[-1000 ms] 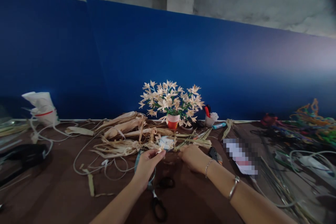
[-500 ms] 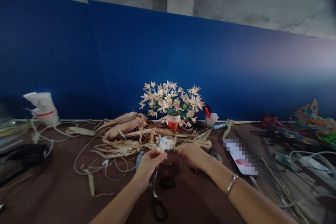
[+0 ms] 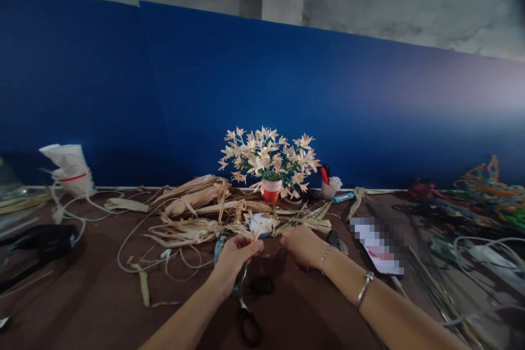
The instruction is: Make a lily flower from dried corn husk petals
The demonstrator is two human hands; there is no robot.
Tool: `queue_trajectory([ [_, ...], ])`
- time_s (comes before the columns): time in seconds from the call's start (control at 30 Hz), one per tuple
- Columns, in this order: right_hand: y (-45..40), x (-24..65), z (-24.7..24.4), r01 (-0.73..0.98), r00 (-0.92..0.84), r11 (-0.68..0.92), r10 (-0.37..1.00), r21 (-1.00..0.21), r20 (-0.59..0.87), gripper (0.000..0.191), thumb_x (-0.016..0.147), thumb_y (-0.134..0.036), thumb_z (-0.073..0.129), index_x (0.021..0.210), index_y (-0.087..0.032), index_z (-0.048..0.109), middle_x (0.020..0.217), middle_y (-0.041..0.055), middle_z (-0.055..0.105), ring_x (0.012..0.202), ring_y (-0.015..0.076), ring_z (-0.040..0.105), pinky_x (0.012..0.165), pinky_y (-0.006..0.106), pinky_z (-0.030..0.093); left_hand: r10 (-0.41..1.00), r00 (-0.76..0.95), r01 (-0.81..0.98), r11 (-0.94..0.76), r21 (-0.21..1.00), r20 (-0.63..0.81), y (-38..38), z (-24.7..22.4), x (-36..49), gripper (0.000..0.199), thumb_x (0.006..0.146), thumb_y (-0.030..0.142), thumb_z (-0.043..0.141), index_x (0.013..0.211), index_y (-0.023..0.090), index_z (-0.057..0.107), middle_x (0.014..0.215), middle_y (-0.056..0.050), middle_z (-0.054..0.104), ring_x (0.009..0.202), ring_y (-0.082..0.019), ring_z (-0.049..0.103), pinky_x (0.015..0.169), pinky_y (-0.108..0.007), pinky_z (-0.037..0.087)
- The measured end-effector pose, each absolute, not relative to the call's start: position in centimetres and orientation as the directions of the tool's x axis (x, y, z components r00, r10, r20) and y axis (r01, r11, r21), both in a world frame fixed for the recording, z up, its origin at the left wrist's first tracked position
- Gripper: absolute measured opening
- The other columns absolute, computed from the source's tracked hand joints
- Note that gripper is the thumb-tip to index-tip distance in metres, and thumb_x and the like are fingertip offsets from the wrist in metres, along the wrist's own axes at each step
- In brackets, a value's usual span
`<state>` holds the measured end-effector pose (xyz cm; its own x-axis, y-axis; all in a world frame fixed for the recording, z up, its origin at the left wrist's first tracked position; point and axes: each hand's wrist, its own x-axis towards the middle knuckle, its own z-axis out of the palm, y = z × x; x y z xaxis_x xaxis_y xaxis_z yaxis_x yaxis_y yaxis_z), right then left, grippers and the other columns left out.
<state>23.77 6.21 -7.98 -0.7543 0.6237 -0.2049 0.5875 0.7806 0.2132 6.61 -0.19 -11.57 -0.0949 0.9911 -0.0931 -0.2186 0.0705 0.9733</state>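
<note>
Pinched between the fingertips of my left hand (image 3: 237,256) is a small pale husk flower (image 3: 255,233). My right hand (image 3: 302,245) is low over the brown table (image 3: 303,317), its fingers curled inward; what they hold, if anything, is hidden. Between and behind the hands lies a white and light-blue roll (image 3: 261,223). Dry corn husks (image 3: 192,202) are heaped behind my left hand. Cream flowers (image 3: 266,156) on green stems stand in a red and white cup (image 3: 271,190). Scissors (image 3: 249,325) with black handles lie below my left hand, partly covered by it.
A phone (image 3: 378,246) lies right of my right forearm, near thin rods (image 3: 438,290). Tangled coloured cords (image 3: 484,191) are at the far right. White cable (image 3: 123,243) loops across the left side. A black tool (image 3: 53,240) lies far left. A blue panel (image 3: 246,82) stands behind.
Both hands have shifted very slightly to the right, along with a small shift of the whole view. My left hand keeps its pinch on the flower.
</note>
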Motion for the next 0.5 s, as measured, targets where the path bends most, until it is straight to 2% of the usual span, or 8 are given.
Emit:
queue_trajectory([
  [0.2,6.5,23.4,-8.2,0.553,-0.781,0.809,0.587,0.201,-0.214,0.018,0.065,-0.007,0.052,0.078,-0.012,0.064,0.08,0.0104,0.065,0.076,0.0219,0.061,0.061,0.025,0.043,0.988,-0.042,-0.284,0.132,0.95,-0.15,-0.2,-11.5,6.7,0.029,0.054,0.038,0.07,0.06,0.014,0.056,0.057,0.0,0.059,0.046,-0.007,0.044,0.044,-0.018,0.027],
  [0.33,6.1,23.6,-7.7,0.567,-0.785,0.802,0.595,0.185,-0.173,0.019,0.067,-0.011,0.052,0.082,-0.012,0.063,0.082,0.0116,0.065,0.08,0.0208,0.059,0.065,0.025,0.041,0.979,-0.021,-0.31,0.187,0.932,-0.203,-0.2,-11.3,6.4,0.032,0.054,0.038,0.07,0.073,0.014,0.062,0.069,-0.003,0.064,0.047,-0.007,0.046,0.042,-0.018,0.025],
  [0.5,5.4,24.2,-7.4,0.641,-0.75,0.751,0.657,0.159,-0.079,0.021,0.075,-0.017,0.043,0.088,-0.012,0.059,0.088,0.0122,0.063,0.082,0.0205,0.058,0.069,0.026,0.04,0.977,0.004,-0.431,0.192,0.882,-0.211,-0.2,-11.4,6.2,0.029,0.057,0.034,0.069,0.079,0.015,0.066,0.078,-0.005,0.066,0.054,-0.007,0.051,0.045,-0.017,0.031],
])
